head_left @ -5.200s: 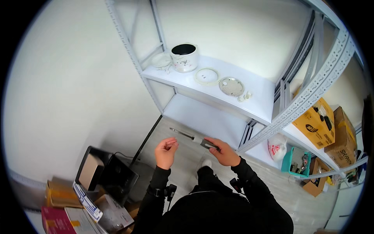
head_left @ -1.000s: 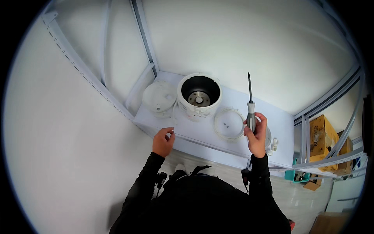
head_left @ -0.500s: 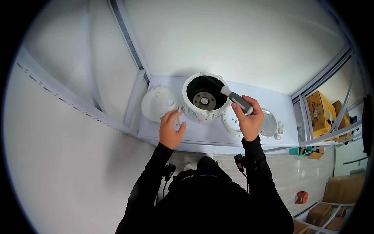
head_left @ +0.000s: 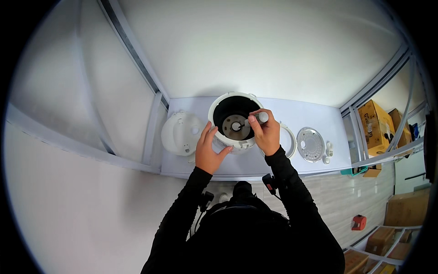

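A white rice cooker body (head_left: 213, 116) with a dark inner wall stands upright on the table, its top uncovered. At its bottom shows a metal heating plate (head_left: 229, 133) with a round centre piece. My right hand (head_left: 267, 133) is closed around a grey screwdriver (head_left: 260, 118) above the cooker's right rim; its shaft points down into the cavity. I cannot tell whether the tip touches anything. At the cooker's front left, my left hand (head_left: 207, 150) lies against the outer wall with thumb and fingers spread. A white lid part (head_left: 175, 132) lies left of the cooker.
Right of my right hand lie a white ring (head_left: 292, 139), partly covered, a round perforated metal plate (head_left: 311, 144) and small white parts (head_left: 327, 155). White frame posts (head_left: 150, 132) bound the table's sides. Cardboard boxes (head_left: 378, 128) stand beyond the right end; a red object (head_left: 359, 223) is on the floor.
My right hand has moved left, tilting the screwdriver down into the cooker. My left hand has come right and up to the cooker's wall. The lid part looks turned.
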Motion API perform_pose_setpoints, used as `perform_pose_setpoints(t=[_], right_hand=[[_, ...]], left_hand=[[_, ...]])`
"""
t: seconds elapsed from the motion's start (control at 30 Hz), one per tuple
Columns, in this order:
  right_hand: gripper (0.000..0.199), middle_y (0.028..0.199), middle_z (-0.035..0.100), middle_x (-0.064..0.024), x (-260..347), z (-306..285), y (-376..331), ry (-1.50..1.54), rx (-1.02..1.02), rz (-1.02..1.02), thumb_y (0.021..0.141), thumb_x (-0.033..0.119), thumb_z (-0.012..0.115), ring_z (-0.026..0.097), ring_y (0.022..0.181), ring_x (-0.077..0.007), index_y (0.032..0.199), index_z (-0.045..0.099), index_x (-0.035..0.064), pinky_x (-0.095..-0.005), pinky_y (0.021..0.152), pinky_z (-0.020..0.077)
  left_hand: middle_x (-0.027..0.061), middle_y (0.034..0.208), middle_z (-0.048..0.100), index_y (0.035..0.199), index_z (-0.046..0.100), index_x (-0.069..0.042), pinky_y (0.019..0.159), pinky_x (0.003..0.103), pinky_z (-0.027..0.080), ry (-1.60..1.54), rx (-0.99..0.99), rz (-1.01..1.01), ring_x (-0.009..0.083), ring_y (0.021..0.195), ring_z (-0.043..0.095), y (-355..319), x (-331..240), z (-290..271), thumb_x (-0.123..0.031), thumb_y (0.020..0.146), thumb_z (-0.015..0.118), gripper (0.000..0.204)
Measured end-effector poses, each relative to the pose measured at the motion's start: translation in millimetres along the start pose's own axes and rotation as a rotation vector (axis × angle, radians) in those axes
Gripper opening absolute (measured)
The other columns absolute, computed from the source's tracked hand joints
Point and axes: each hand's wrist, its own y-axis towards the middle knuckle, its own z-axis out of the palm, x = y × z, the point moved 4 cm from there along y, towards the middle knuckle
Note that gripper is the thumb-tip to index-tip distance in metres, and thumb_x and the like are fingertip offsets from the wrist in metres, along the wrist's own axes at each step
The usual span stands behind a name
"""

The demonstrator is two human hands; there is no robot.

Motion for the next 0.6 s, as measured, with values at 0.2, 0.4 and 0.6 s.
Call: perform_pose_setpoints(t=[0.2,0.4,0.6], right_hand=[[0.025,0.080,0.070,-0.0071,-4.5,9.8,10.1,-0.081,0.030,-0.028,0.097,0.026,0.075,0.066,0.068,-0.0145,0.106,0.063,0.0052,-0.0288,0.064,0.0527],[0.028,0.079,0.069,-0.0099,-11.5,18.3,14.5,-0.153,0.101,-0.035,0.095,0.028,0.076,0.066,0.065,-0.0221,0.104,0.062,0.0056,-0.0327,0.062,0.0525],[0.029,0.083,0.069,-0.0116,-6.1,22.6,17.8,-0.132,0.114,-0.055,0.094,0.028,0.076,0.066,0.065,-0.0253,0.105,0.061,0.0054,-0.0336,0.062,0.0525]], left_hand=[[0.0194,0.157,0.041,0.137,0.055,-0.002,0.113,0.044,0.043,0.021,0.007,0.019,0.0366,0.141,0.046,-0.1,4.9,-0.3,-0.021,0.071,0.092,0.078],[0.0188,0.157,0.042,0.137,0.055,-0.002,0.114,0.044,0.043,0.048,0.036,0.036,0.0370,0.142,0.046,1.7,7.3,-2.1,-0.022,0.073,0.091,0.076],[0.0187,0.157,0.041,0.137,0.055,-0.002,0.114,0.044,0.043,0.039,0.041,0.043,0.0374,0.142,0.045,0.9,6.9,-3.0,-0.022,0.073,0.091,0.076]])
